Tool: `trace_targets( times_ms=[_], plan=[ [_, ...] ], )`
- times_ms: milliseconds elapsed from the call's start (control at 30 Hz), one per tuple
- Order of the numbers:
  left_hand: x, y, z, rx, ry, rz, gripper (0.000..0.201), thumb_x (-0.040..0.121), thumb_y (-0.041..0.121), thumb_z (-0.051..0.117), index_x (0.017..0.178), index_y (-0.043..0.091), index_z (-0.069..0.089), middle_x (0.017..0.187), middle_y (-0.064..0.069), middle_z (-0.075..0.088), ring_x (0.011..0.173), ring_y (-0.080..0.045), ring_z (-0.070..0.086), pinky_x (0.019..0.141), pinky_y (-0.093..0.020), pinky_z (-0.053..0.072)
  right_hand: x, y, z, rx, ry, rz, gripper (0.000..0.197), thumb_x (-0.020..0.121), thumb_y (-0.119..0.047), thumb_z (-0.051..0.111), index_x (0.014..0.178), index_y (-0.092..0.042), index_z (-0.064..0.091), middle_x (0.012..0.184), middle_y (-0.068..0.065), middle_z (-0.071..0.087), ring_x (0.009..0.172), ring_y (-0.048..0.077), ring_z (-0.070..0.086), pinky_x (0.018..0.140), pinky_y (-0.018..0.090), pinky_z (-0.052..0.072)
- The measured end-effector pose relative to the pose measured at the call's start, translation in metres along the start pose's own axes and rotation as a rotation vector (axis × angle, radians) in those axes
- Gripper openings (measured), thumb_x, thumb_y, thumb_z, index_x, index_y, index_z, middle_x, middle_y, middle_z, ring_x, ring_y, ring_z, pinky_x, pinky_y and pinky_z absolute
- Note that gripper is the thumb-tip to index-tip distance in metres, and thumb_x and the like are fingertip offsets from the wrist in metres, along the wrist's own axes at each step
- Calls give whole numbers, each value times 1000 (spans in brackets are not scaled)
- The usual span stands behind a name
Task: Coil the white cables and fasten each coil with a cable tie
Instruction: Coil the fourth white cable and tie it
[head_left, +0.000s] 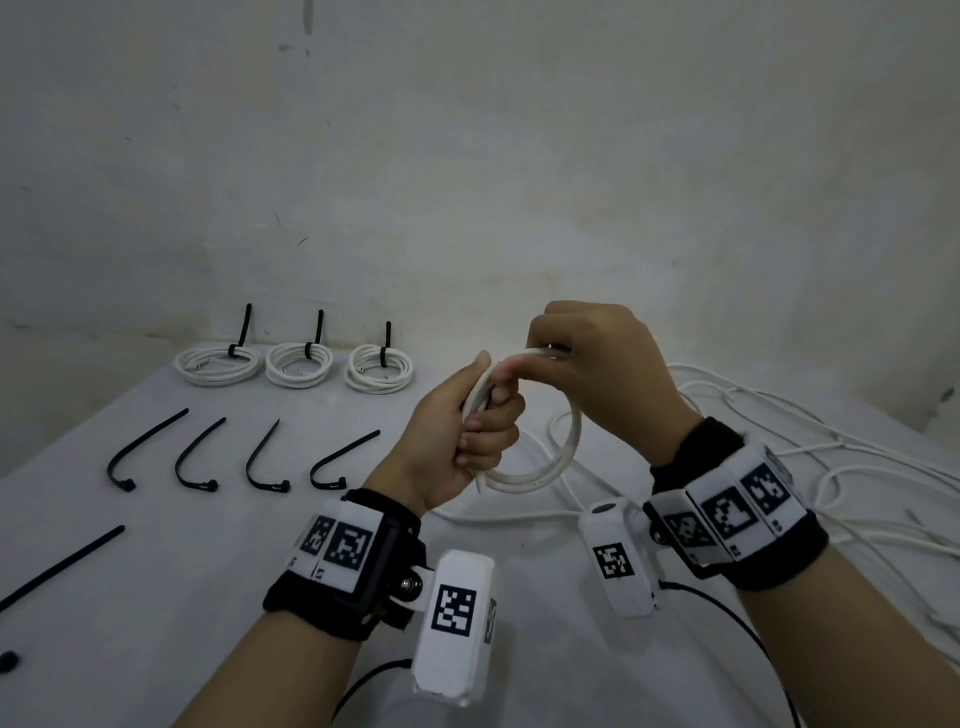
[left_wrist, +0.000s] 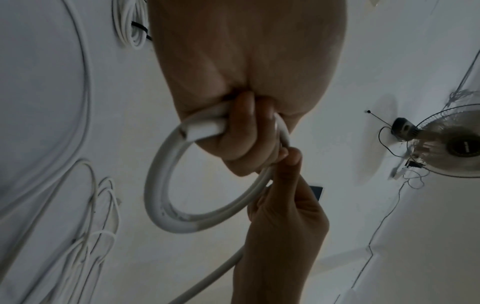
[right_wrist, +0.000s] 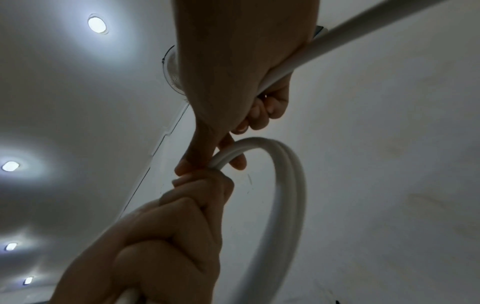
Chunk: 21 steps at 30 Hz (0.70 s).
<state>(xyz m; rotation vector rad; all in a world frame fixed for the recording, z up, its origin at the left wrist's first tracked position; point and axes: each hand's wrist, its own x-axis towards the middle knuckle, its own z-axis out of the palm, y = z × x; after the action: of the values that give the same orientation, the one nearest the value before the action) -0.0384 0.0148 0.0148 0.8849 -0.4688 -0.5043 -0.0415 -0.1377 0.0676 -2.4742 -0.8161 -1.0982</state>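
Observation:
Above the table's middle, my left hand (head_left: 480, 415) grips a small coil of white cable (head_left: 550, 467), its loops hanging down to the right of the fist. My right hand (head_left: 545, 358) pinches the same cable at the top of the coil, thumb against the left fingers. In the left wrist view the coil (left_wrist: 161, 185) forms a ring below my left hand (left_wrist: 244, 131), and the cable's white plug end sticks out of the fist. In the right wrist view the cable (right_wrist: 291, 185) arcs between both hands, and my right hand (right_wrist: 215, 158) pinches it.
Three tied white coils (head_left: 298, 364) lie at the table's back left. Several loose black cable ties (head_left: 260, 462) lie in a row in front of them; another tie (head_left: 62, 566) lies at the left edge. Loose white cables (head_left: 810, 457) sprawl over the right side.

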Motion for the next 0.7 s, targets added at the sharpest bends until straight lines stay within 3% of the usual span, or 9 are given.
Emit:
trace_targets(
  times_ms=[67, 133, 233, 300, 400, 533, 600, 700],
  plan=[
    [-1, 1, 2, 10, 11, 4, 45, 89, 46, 32, 55, 20, 47, 42, 9, 27, 29, 1, 21, 28, -12, 13, 4, 2, 1, 45, -3, 1, 52, 78, -52, 59, 51, -12, 38, 50, -8, 29, 45, 9, 27, 45, 28, 22],
    [-2, 2, 3, 15, 50, 21, 47, 92, 47, 31, 55, 20, 43, 42, 9, 25, 30, 1, 20, 29, -12, 11, 5, 6, 5, 139, -17, 13, 47, 80, -44, 63, 54, -6, 52, 51, -4, 42, 47, 13, 37, 47, 33, 31],
    [-3, 5, 1, -14, 121, 56, 54, 97, 49, 25, 54, 21, 40, 42, 9, 23, 30, 0, 15, 30, -14, 8, -1, 15, 4, 336, -56, 85, 27, 87, -32, 63, 75, -9, 71, 58, -1, 56, 52, 13, 49, 50, 24, 39],
    [-3, 9, -2, -71, 145, 87, 55, 98, 49, 25, 52, 21, 41, 42, 9, 24, 35, -3, 7, 29, -14, 8, -11, 25, -1, 497, -104, 208, 15, 91, -22, 61, 87, -10, 69, 57, -3, 55, 46, 9, 47, 48, 21, 40],
    [-5, 17, -7, -156, 171, 145, 55, 98, 47, 26, 51, 21, 40, 40, 9, 25, 39, -6, 3, 28, -14, 6, -32, 44, -8, 631, -245, 336, 5, 93, -13, 56, 97, -11, 58, 62, 1, 57, 49, 14, 53, 52, 22, 47],
    [-7, 26, -14, -229, 218, 245, 48, 99, 42, 27, 56, 21, 36, 40, 9, 25, 39, -6, 2, 26, -12, 8, -57, 65, -14, 510, -387, 441, 3, 94, -17, 53, 93, -20, 53, 64, -1, 59, 58, 16, 59, 65, 40, 57],
    [-8, 29, -17, -241, 230, 271, 47, 99, 40, 27, 57, 21, 36, 39, 8, 25, 40, -7, 2, 25, -12, 9, -58, 74, -19, 385, -316, 417, 10, 94, -18, 54, 88, -24, 50, 64, -5, 59, 58, 15, 58, 68, 46, 54],
    [-7, 28, -18, -273, 227, 295, 50, 98, 40, 28, 53, 21, 40, 39, 7, 25, 40, -7, 3, 25, -12, 10, -48, 79, -29, 295, -100, 340, 12, 93, -16, 55, 85, -22, 48, 62, -8, 57, 53, 9, 52, 59, 32, 48]
  ],
)
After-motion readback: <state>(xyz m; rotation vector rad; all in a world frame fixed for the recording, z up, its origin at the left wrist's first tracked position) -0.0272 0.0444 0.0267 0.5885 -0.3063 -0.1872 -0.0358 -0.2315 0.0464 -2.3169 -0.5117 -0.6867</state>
